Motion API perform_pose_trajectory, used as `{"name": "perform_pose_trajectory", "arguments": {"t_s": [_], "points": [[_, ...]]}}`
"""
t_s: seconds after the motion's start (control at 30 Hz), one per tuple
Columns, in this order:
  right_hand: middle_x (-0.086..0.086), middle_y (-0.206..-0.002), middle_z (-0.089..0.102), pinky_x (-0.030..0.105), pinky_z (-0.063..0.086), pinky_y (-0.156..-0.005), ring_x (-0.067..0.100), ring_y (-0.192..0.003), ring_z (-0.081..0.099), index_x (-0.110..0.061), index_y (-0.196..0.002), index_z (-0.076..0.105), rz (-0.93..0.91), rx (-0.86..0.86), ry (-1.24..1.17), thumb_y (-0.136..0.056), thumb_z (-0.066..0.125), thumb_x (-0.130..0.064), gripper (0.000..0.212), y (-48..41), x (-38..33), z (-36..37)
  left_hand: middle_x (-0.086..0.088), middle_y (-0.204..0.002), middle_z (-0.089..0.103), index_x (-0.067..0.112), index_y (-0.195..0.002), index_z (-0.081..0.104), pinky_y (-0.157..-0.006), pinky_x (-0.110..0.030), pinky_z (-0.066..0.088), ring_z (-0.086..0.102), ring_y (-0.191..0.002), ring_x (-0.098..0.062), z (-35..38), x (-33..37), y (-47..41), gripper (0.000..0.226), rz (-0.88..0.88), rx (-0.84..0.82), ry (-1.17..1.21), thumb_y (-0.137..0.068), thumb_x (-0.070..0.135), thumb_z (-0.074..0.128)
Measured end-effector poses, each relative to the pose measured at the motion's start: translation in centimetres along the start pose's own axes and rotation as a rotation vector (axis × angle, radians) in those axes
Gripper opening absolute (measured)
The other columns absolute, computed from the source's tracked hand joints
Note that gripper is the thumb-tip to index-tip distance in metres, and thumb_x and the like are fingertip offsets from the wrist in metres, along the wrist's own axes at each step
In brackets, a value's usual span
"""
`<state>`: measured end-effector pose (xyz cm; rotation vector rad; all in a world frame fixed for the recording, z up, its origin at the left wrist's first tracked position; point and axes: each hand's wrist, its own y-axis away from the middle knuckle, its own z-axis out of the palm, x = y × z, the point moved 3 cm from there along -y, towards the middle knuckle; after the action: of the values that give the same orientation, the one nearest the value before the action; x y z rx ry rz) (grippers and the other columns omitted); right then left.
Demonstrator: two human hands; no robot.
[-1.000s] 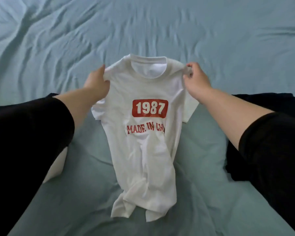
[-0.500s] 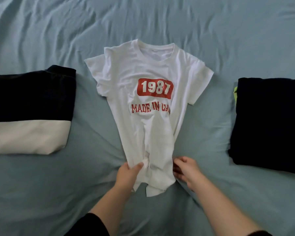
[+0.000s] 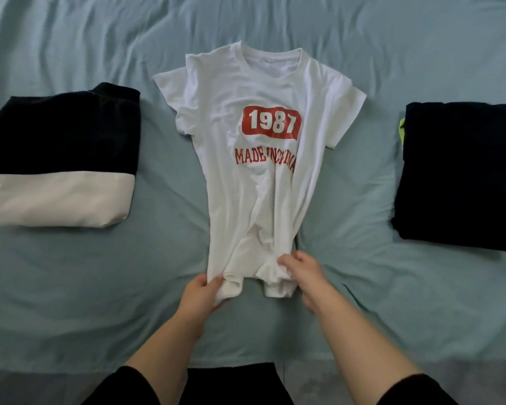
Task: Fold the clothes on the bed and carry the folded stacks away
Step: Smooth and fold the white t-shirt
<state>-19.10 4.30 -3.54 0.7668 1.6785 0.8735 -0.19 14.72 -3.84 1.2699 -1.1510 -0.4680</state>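
A pale blue-green bed sheet (image 3: 362,39), heavily creased toward the top of the frame, fills nearly the whole view and carries everything else. No box, basket or other container shows; the clothes lie straight on the sheet.

At the right edge of the frame sits a folded dark stack (image 3: 462,176), squared off, with a sliver of bright yellow-green fabric (image 3: 402,131) peeking out at its upper left corner. At the left edge lies a folded black-and-white garment (image 3: 62,159), black in its upper part and off-white in its lower part. Both stacks are well apart from the shirt between them.

In the centre lies a white T-shirt (image 3: 260,185), front up, collar toward the top of the frame and hem toward the bottom. Its sleeves spread out, its body narrows and bunches toward the hem. A red block reads "1987", with red lettering "MADE IN CHINA" below, partly lost in wrinkles.

The left hand (image 3: 200,299), in the lower centre, is closed on the hem's left corner, cloth pinched between thumb and fingers. The right hand (image 3: 303,276), just right of it, has its fingers curled into the bunched hem on the right side, touching and gripping it. Black sleeves (image 3: 123,387) show at the bottom edge
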Motion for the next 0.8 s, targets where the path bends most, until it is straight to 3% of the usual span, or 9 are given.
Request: {"name": "perform_pose_trajectory", "arguments": {"t_s": [0.07,0.13,0.27,0.33,0.4,0.53,0.63,0.7,0.8], "points": [[0.008,-0.072,0.061,0.031,0.046,-0.067,0.021,-0.068,0.055,-0.009,-0.076,0.061,0.134,-0.053,-0.254,-0.082,0.061,-0.004,0.008,1.2,0.4,-0.8,-0.007,-0.092,0.066,0.009,-0.101,0.063,-0.051,-0.022,0.056,0.063,-0.077,-0.017,-1.4,0.1,0.5,0.010,0.006,0.017,0.073,-0.095,0.016,0.059],[0.015,-0.088,0.066,0.035,0.054,-0.075,0.024,-0.074,0.063,-0.005,-0.092,0.064,0.225,-0.152,-0.326,-0.082,0.059,-0.004,0.011,2.2,0.6,-2.3,-0.007,-0.092,0.064,0.007,-0.104,0.060,-0.050,-0.021,0.055,0.061,-0.075,-0.016,-3.2,0.3,0.7,0.012,0.033,0.021,0.052,-0.095,0.016,0.059],[0.015,-0.081,0.066,0.035,0.058,-0.061,0.022,-0.063,0.065,-0.004,-0.085,0.062,0.198,-0.187,-0.217,-0.067,0.071,0.000,0.021,3.5,0.8,-5.6,-0.006,-0.088,0.061,0.005,-0.109,0.059,-0.047,-0.019,0.052,0.057,-0.070,-0.014,-6.8,0.9,1.1,0.019,0.082,0.011,-0.074,-0.096,0.018,0.059],[0.011,-0.075,0.062,0.026,0.050,-0.055,0.020,-0.058,0.058,-0.010,-0.075,0.056,0.061,-0.019,-0.012,-0.075,0.071,0.002,0.019,3.7,0.9,-7.3,-0.008,-0.077,0.056,-0.001,-0.111,0.059,-0.037,-0.016,0.045,0.051,-0.061,-0.016,-8.3,1.1,1.3,0.023,0.117,0.001,-0.143,-0.096,0.017,0.057],[0.009,-0.083,0.058,0.030,0.046,-0.062,0.020,-0.065,0.054,-0.012,-0.081,0.055,-0.067,0.221,0.081,-0.077,0.073,0.002,0.023,3.8,1.3,-9.1,-0.010,-0.070,0.052,-0.009,-0.111,0.058,-0.032,-0.015,0.039,0.045,-0.053,-0.018,-9.9,0.8,1.5,0.028,0.155,0.023,-0.210,-0.096,0.014,0.057],[0.015,-0.104,0.064,0.034,0.050,-0.071,0.024,-0.078,0.060,-0.003,-0.116,0.056,0.014,0.294,-0.203,-0.081,0.071,-0.003,0.038,4.2,4.0,-11.8,-0.014,-0.072,0.053,-0.012,-0.112,0.057,-0.033,-0.016,0.042,0.046,-0.053,-0.022,-12.2,-0.8,1.6,0.029,0.154,0.059,-0.225,-0.097,0.013,0.057],[0.008,-0.093,0.064,0.027,0.039,-0.064,0.016,-0.076,0.056,-0.008,-0.090,0.063,0.089,0.266,-0.056,-0.086,0.069,-0.017,0.012,5.0,6.1,-13.3,-0.014,-0.086,0.059,-0.004,-0.116,0.058,-0.044,-0.023,0.050,0.054,-0.068,-0.024,-12.6,-1.8,1.3,0.030,0.133,0.042,-0.195,-0.096,0.018,0.058],[0.006,-0.087,0.060,0.027,0.033,-0.069,0.017,-0.079,0.053,-0.014,-0.078,0.055,0.056,0.284,-0.006,-0.089,0.066,-0.023,0.017,5.1,6.9,-13.9,-0.012,-0.104,0.062,0.002,-0.118,0.060,-0.057,-0.029,0.055,0.058,-0.087,-0.024,-12.5,-2.4,1.4,0.029,0.115,0.058,-0.182,-0.096,0.021,0.059],[0.013,-0.091,0.063,0.026,0.040,-0.058,0.018,-0.070,0.054,-0.012,-0.080,0.054,-0.089,0.391,0.069,-0.090,0.064,-0.021,0.017,5.2,6.9,-14.7,-0.011,-0.094,0.061,0.000,-0.112,0.062,-0.045,-0.018,0.053,0.059,-0.073,-0.019,-12.2,-3.2,2.0,0.026,0.119,0.085,-0.164,-0.094,0.018,0.062]]}}
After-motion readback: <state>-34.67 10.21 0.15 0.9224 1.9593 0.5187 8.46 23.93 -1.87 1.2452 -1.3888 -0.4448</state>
